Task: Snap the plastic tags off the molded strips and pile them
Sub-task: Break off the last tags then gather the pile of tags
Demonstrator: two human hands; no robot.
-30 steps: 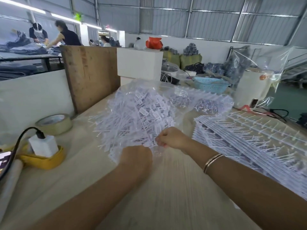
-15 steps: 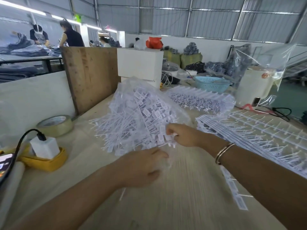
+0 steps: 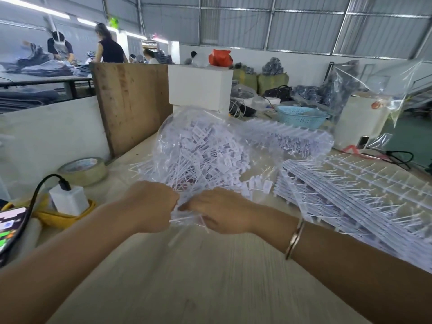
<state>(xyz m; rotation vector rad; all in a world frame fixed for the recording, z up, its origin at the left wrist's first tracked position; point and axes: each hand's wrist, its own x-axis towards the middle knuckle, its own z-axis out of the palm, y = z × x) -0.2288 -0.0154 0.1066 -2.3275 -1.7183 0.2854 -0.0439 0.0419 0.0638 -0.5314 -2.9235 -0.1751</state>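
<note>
A big heap of loose white plastic tags (image 3: 201, 157) lies inside a clear plastic bag (image 3: 261, 167) in the middle of the table. My left hand (image 3: 149, 206) and my right hand (image 3: 222, 210) meet at the heap's near edge, both curled round a small bunch of tags and bag film. A row of tags (image 3: 257, 183) sticks out just right of my right hand. White molded strips (image 3: 364, 197) lie stacked on the right, and more strips (image 3: 287, 136) lie in a bag behind the heap.
On the left sit a tape roll (image 3: 81, 170), a white charger (image 3: 69, 199) in a yellow dish (image 3: 56, 217), and a phone (image 3: 10, 228). A wooden board (image 3: 131, 104), a white box (image 3: 199, 87) and a blue basket (image 3: 301, 116) stand behind. People work at far tables.
My left hand has closed and moved up to the heap's edge. My right hand came down and left to meet it, and both now grip tags and bag film together.
</note>
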